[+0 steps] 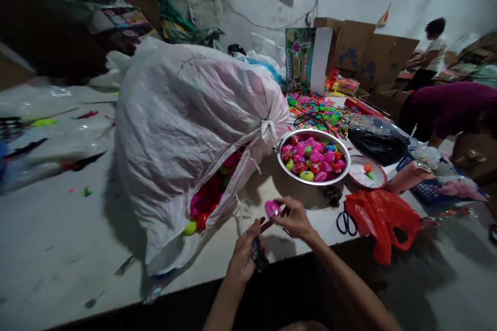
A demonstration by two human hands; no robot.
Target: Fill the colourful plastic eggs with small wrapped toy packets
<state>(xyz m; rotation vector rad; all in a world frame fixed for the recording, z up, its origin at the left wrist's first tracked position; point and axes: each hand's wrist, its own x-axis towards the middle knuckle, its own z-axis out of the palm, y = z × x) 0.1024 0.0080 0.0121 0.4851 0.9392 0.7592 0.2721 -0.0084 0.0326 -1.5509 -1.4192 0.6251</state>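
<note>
My right hand [295, 219] is closed, with a pink plastic egg [272, 209] at its fingertips. Close by on the left, my left hand [244, 254] curls around a dark, shiny bundle [258, 255]; what exactly this is I cannot make out. A thin brownish strip seems to run between the two hands. Beside them stands a big white woven sack [186, 114], its torn side showing many coloured plastic eggs [209, 197]. Beyond my right hand, a metal bowl [280, 161] is heaped with pink, red, green and yellow eggs.
Right of the bowl lie a red-rimmed plate [378, 184], scissors [347, 223], a red plastic bag [382, 217] and a blue basket [421, 186]. Small colourful pieces [316, 111] cover the table behind. Cardboard boxes [357, 54] stand further back. Two people [454, 108] are at the right.
</note>
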